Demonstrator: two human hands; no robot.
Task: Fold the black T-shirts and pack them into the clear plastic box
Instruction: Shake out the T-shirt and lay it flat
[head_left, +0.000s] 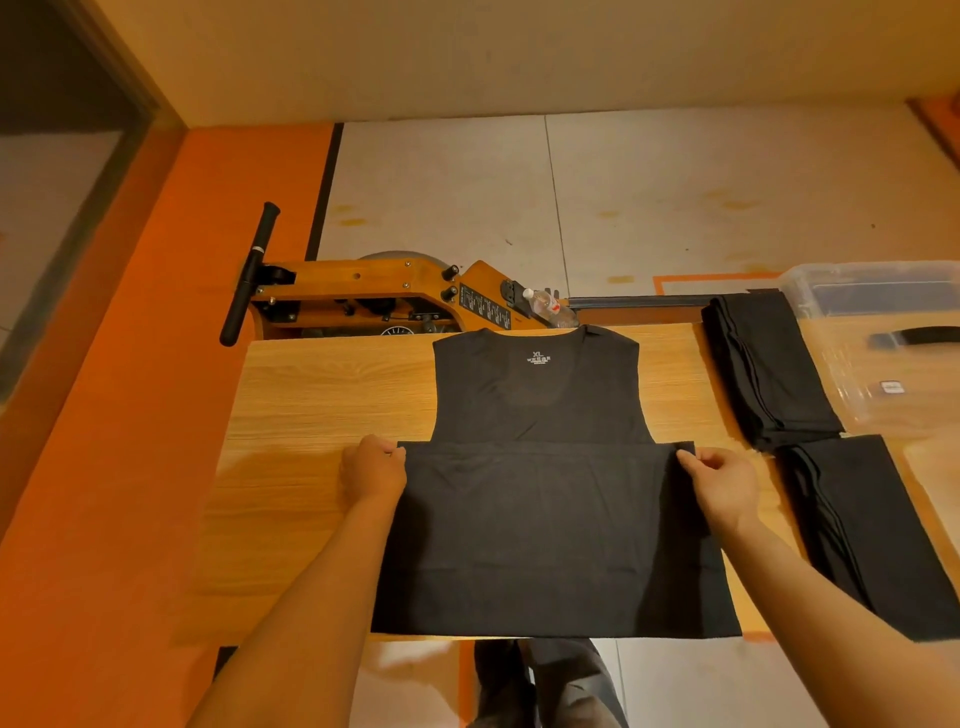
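Note:
A black T-shirt (540, 395) lies flat on the wooden table (322, 395), collar at the far edge with an XL label showing. Its lower part is folded up over the body, the folded edge running across the middle. My left hand (374, 465) pinches the left corner of that folded edge. At the right corner, my right hand (722, 480) pinches the cloth. Two piles of folded black T-shirts lie to the right, one further back (763, 369) and one nearer (872, 530). The clear plastic box (872, 286) stands at the far right.
The box's clear lid (878, 374), with a black handle, lies on the table by the far pile. Behind the table stands a wooden rowing machine (374, 296) with a plastic bottle (548, 306) on it. The floor to the left is orange.

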